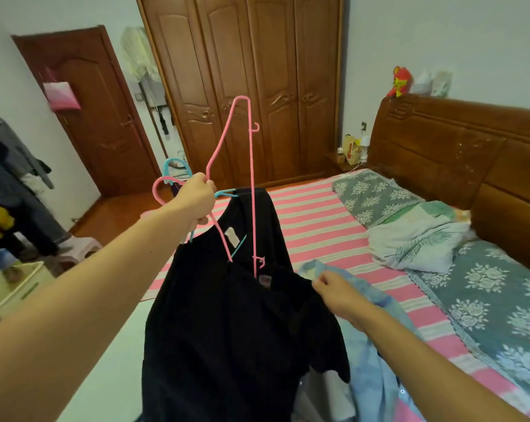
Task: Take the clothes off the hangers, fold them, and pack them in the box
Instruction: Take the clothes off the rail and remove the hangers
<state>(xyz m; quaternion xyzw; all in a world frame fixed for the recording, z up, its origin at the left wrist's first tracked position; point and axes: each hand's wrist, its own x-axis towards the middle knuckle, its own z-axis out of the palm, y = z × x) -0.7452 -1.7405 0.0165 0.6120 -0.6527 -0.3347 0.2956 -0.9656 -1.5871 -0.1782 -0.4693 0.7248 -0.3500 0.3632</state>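
Early on: left hand (196, 197) grips hangers (242, 178), black top (227, 330) half off; right hand (337, 292) pinches blue shirt (370, 360). Nothing folded or packed yet.

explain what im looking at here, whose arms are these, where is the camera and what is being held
There is no machine here. The single picture comes from a wide-angle camera worn on a person's head, looking forward and down, so the two bare arms reaching in from the bottom are that person's own hands.

The left hand grips a bunch of hangers near their hooks: a pink hanger, tilted up and seemingly empty, and a blue hanger that seems to carry the black garment hanging below.

The right hand pinches the collar of a light blue shirt beside the black one.

Behind lies a bed with a pink striped sheet, a floral pillow and a crumpled blanket. A wooden wardrobe stands at the back.
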